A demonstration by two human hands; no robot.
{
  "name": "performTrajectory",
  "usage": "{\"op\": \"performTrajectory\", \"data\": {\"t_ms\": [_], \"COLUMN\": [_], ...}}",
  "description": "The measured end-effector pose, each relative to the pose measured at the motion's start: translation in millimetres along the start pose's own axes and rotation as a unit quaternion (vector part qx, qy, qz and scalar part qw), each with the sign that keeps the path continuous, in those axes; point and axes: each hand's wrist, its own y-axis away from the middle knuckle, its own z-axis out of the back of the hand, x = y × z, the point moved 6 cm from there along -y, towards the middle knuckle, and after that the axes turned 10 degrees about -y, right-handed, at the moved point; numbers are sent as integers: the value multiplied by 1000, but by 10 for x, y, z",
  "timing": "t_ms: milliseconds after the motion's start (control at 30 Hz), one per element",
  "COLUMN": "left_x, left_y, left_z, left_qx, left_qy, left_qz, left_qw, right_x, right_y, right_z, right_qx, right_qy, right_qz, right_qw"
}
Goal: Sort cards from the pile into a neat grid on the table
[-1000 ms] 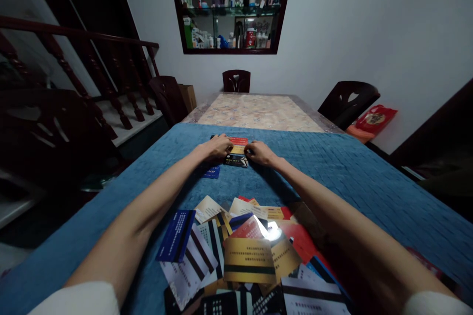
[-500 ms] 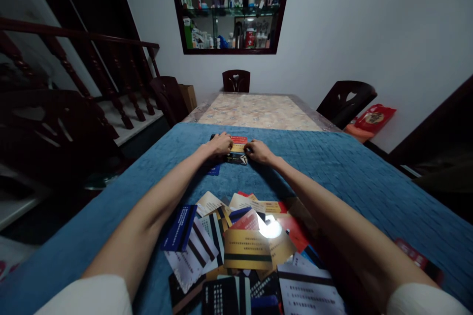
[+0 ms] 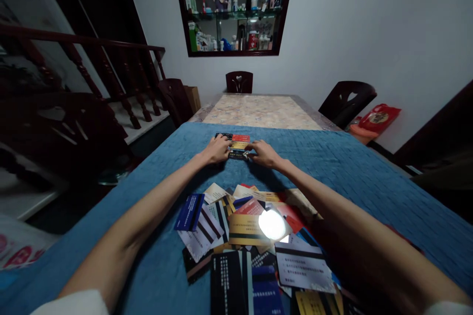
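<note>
My left hand has its fingers bent over the left ends of a small grid of cards at the far part of the blue cloth. My right hand reaches the right ends, its fingertips on the edge. Between both hands lies a black card with white marks, gripped at its two ends. Directly above it is a gold card, then a red card at the top. A dark card sits left of the red one, partly hidden by my left hand.
Nearer to me is a loose, overlapping pile of cards, among them a blue card, a gold card and a white card. A blue cloth covers this part of the table. Dark chairs stand around it.
The black card has moved away from me, up against the gold card, with both hands at it. A blue card by my left hand is now out of sight. The view has shifted slightly.
</note>
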Motion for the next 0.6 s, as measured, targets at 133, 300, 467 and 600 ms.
{"op": "performTrajectory", "data": {"t_ms": [133, 300, 467, 600], "left_x": [-31, -40, -25, -21], "left_y": [313, 723, 1115, 1384], "left_z": [13, 32, 73, 105], "left_qx": [-1, -8, -8, -14], "left_qy": [7, 24, 43, 65], "left_qz": [9, 27, 50, 65], "left_qw": [1000, 999, 998, 996], "right_x": [189, 410, 623, 831], "right_y": [188, 402, 614, 781], "right_z": [32, 55, 38, 10], "right_qx": [11, 17, 22, 23], "right_qy": [8, 5, -4, -23], "right_qz": [12, 35, 51, 81], "right_qw": [1000, 999, 998, 996]}}
